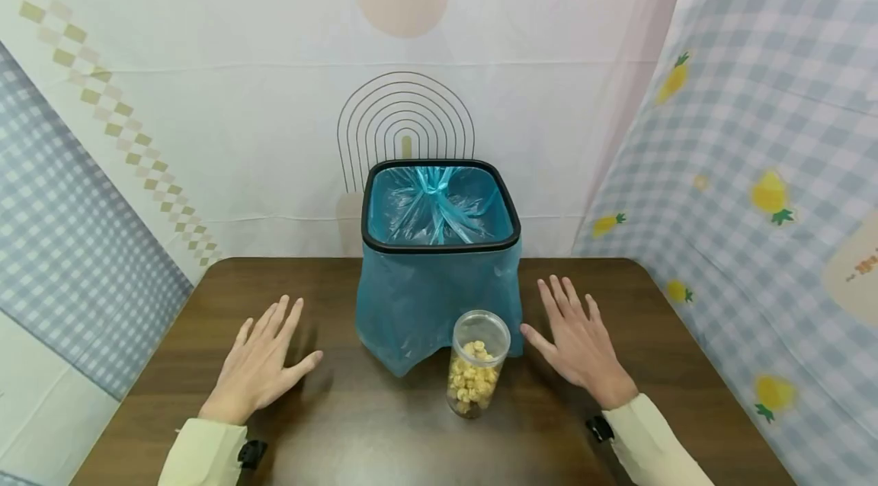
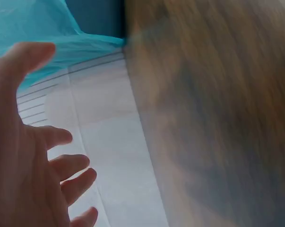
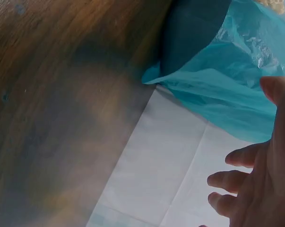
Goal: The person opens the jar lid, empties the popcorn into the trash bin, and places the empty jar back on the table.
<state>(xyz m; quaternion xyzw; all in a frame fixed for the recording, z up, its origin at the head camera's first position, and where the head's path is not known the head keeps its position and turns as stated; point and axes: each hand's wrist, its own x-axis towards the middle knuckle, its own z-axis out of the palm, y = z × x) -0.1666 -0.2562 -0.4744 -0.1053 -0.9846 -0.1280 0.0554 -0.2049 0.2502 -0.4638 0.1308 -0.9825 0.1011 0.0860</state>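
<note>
My left hand point(image 1: 259, 364) is over the left part of the table, fingers spread and holding nothing. On the other side my right hand point(image 1: 578, 341) has its fingers straight too, the thumb pointing toward the bin. Between them stands a square trash bin with a black rim point(image 1: 442, 248), lined with a blue plastic bag point(image 1: 439, 295) that hangs over its outside. The bag is gathered in a knot inside the far wall. In front of the bin, a clear jar point(image 1: 478, 364) partly filled with popcorn point(image 1: 473, 383) stands upright, nearer my right hand.
The brown wooden table point(image 1: 384, 440) has rounded far corners. Behind it hangs a white printed cloth point(image 1: 274, 128), with a checked cloth point(image 1: 741, 189) along the right side and another on the left. Each wrist carries a black strap device.
</note>
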